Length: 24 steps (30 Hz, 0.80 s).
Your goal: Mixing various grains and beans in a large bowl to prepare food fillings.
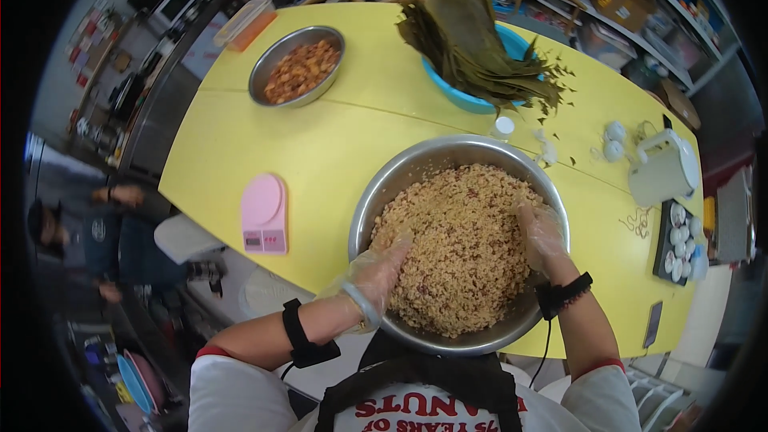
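Note:
A large steel bowl (370,202) in front of me holds a heap of pale, rice-like grains mixed with small reddish bits (456,252). Both hands wear clear plastic gloves. At the bowl's left side, my left hand (382,270) rests against the grains, its fingers stretched out and partly hidden in them. Opposite, my right hand (544,236) lies along the right inner wall, fingers extended, their tips partly sunk in the grains. Neither hand grips anything I can see; both look open.
The yellow table (320,144) bears a pink kitchen scale (265,212), a steel bowl of brown chunks (301,72), a blue basin (456,94) of large green leaves (472,40), a small white-capped jar (502,128) and a white electric kettle (666,168). Another person (104,240) is at far left.

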{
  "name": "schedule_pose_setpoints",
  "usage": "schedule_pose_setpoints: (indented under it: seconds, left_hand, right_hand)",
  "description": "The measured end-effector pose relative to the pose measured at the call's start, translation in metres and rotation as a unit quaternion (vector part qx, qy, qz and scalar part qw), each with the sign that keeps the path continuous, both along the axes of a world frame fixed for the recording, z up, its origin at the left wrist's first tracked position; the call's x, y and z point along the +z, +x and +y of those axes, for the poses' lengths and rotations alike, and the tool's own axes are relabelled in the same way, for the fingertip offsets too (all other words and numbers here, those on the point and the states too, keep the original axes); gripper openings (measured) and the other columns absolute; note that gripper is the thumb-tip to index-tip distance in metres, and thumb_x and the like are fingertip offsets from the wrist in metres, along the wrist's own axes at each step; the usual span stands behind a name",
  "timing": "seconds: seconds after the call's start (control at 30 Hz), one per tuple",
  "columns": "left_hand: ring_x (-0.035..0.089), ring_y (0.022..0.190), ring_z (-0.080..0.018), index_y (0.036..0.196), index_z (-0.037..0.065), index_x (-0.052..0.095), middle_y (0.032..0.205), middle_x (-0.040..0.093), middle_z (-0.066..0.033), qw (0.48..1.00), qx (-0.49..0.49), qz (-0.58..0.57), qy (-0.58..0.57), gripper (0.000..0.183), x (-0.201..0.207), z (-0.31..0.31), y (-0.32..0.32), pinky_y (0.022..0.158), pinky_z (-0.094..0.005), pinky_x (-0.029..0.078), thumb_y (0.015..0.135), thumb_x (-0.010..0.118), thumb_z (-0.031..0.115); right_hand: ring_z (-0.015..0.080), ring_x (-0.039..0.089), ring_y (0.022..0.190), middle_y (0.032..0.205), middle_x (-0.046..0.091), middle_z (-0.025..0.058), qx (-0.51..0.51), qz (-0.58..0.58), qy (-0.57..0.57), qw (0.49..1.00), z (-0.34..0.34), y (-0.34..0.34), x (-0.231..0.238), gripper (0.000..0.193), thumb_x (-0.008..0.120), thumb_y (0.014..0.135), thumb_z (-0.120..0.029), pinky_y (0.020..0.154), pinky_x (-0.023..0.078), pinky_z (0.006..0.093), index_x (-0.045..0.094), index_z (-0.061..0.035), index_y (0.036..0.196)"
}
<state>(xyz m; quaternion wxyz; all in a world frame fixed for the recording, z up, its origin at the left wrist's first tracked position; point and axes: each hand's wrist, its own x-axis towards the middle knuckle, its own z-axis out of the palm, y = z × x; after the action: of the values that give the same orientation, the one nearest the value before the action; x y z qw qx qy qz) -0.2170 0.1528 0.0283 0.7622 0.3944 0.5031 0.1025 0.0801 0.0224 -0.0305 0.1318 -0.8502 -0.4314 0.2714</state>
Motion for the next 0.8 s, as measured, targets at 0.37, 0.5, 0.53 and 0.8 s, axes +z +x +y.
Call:
schedule_pose_setpoints:
  seconds: [0.37,0.5,0.53,0.8]
  left_hand:
    - [0.048,0.123,-0.0301,0.142,0.009,0.033,0.140,0.043,-0.0156,0.982,0.102,0.000,-0.160,0.068,-0.060,0.008,0.012,0.103,-0.0444,0.038,0.092,0.046,0.052]
    - [0.035,0.133,-0.0271,0.146,0.012,0.027,0.149,0.032,-0.0112,0.989,0.089,0.036,-0.116,0.074,-0.088,0.017,0.021,0.108,-0.0402,0.029,0.091,0.044,0.057]
    - [0.030,0.136,-0.0265,0.148,0.015,0.025,0.151,0.027,-0.0099,0.988,0.092,0.048,-0.115,0.076,-0.085,0.019,0.019,0.110,-0.0408,0.025,0.090,0.044,0.059]
    - [0.035,0.133,-0.0261,0.146,0.015,0.029,0.149,0.030,-0.0114,0.991,0.062,0.043,-0.113,0.071,-0.068,0.020,0.030,0.108,-0.0420,0.030,0.090,0.041,0.058]
  right_hand:
    - [0.0357,0.048,0.123,0.134,0.047,0.0229,0.153,0.105,-0.073,0.980,0.025,0.024,-0.042,0.067,0.053,0.078,0.009,0.103,0.037,0.0400,0.031,-0.0042,0.140]
    - [0.0292,0.039,0.132,0.143,0.038,0.0191,0.068,0.289,0.033,0.954,0.031,0.029,-0.083,0.064,0.056,0.088,-0.011,0.109,0.030,0.0358,0.026,-0.0075,0.145]
    - [0.0282,0.039,0.131,0.145,0.036,0.0161,-0.097,0.399,-0.043,0.911,0.048,0.007,-0.064,0.060,0.045,0.092,-0.031,0.107,0.033,0.0350,0.028,-0.0066,0.144]
    - [0.0213,0.041,0.129,0.142,0.041,0.0095,-0.202,0.603,-0.083,0.767,0.065,-0.028,0.017,0.054,0.037,0.098,-0.038,0.105,0.036,0.0332,0.033,-0.0062,0.142]
